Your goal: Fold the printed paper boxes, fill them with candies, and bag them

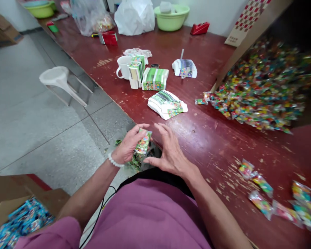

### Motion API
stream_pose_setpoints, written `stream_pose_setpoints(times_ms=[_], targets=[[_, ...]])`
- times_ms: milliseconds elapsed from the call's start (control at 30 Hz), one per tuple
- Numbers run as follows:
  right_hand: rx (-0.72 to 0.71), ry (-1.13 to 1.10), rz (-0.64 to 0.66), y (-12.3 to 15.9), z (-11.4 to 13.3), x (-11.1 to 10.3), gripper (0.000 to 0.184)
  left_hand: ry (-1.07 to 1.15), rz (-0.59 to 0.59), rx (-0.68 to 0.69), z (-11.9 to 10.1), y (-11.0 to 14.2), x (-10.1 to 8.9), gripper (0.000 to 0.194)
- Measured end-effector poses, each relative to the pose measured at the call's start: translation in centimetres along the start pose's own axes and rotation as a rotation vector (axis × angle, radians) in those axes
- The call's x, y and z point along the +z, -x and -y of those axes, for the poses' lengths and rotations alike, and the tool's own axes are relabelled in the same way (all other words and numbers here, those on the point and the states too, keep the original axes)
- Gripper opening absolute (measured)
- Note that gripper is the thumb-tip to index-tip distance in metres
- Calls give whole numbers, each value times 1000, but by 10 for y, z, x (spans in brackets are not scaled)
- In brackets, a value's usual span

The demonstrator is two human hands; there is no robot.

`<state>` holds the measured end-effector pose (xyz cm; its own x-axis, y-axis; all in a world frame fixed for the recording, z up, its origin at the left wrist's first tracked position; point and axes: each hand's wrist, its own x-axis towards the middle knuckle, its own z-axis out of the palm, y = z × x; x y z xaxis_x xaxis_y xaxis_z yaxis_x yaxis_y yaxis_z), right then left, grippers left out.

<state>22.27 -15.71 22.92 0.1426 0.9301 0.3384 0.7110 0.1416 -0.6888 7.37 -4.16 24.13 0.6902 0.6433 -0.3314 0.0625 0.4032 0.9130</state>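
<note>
My left hand, with a white bead bracelet at the wrist, is closed on a small green printed candy box at the table's near edge. Just to its right, my right hand has thumb and fingers spread, apart from the box. Beyond both hands lies a fanned stack of flat printed cartons. Behind that stand two banded bundles, an upright bundle and a lying bundle. Below my hands, partly hidden, is a bag of green packets.
A large heap of wrapped candies spills from a carton at the right. Loose candy packets lie near right. A white mug, tape dispenser and green basin stand farther back. A white stool is at left.
</note>
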Motion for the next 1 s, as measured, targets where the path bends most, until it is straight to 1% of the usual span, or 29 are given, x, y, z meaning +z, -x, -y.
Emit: stream_pose_setpoints(times_ms=[33,67,133,200,233,267,333,367,433,500,567,667,800,900,967,1000], targets=[[26,2,-20,4,-7,-3,90,-115,-58,40,2,3,-10,43],[61,5,-59,9,-15,-6,84,-242,-120,89,4,6,-19,45],[141,23,-153,21,-33,-12,65,-479,-231,183,7,7,-34,46],[200,44,-218,32,-50,-13,50,-639,-309,267,5,0,-42,44],[215,66,-236,37,-56,-12,43,-695,-336,318,3,-7,-41,42],[218,97,-248,40,-60,-10,37,-753,-353,376,0,-17,-38,39],[204,159,-244,43,-63,-6,30,-916,-357,514,-7,-41,-24,33],[192,177,-238,44,-63,-5,28,-1027,-343,581,-11,-54,-14,32],[173,174,-227,43,-62,-3,27,-1266,-289,677,-17,-81,8,38],[162,147,-234,42,-61,-3,26,-1467,-253,691,-22,-105,28,47],[159,126,-245,41,-60,-4,25,-1587,-243,664,-24,-124,43,52],[167,113,-249,40,-59,-6,24,-1612,-260,620,-25,-145,53,53],[186,83,-236,39,-57,-8,22,-1557,-272,600,-29,-160,55,45],[196,42,-241,39,-57,-7,21,-1484,-285,607,-33,-163,55,36],[238,-35,-292,39,-60,-6,21,-1407,-296,610,-34,-159,57,27],[286,-104,-343,39,-61,-6,24,-1361,-296,605,-34,-155,57,22]])
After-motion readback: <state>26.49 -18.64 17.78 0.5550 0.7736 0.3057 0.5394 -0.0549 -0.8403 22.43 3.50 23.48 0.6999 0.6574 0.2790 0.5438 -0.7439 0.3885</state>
